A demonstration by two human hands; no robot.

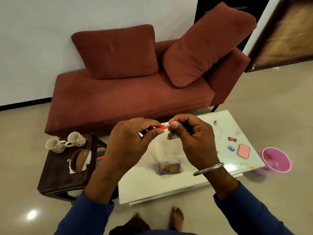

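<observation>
Between our two hands, raised above the low table, we hold a small red-and-white wrapper [164,126]. Our left hand [128,143] pinches its red end between thumb and forefinger, with the other fingers curled under. Our right hand [191,139] pinches its white end the same way, thumbnail turned toward us. Both grips are closed tight on the wrapper, and the thumbs nearly meet, so only a short stretch of it shows. Its long axis runs across our view from left to right, rising slightly toward the right hand; the red end points left and the white end right. Whether anything is inside it we cannot tell.

A metal bangle [208,169] circles our right wrist, and blue sleeves cover both forearms. Below the hands stands the white table [152,187], with a translucent bag [169,167] lying on it. Along its right side lie a striped sweet [215,122], a dark red sweet [232,139] and a blue sweet [231,148], with a pink lid [243,151] just beside the blue one. A pink bucket [276,161] stands on the floor near the table's right edge. To our left, a dark stool [54,175] carries two flowered mugs [55,145] and a brown bowl [79,160]. Beyond the table stands a red sofa [132,99].
</observation>
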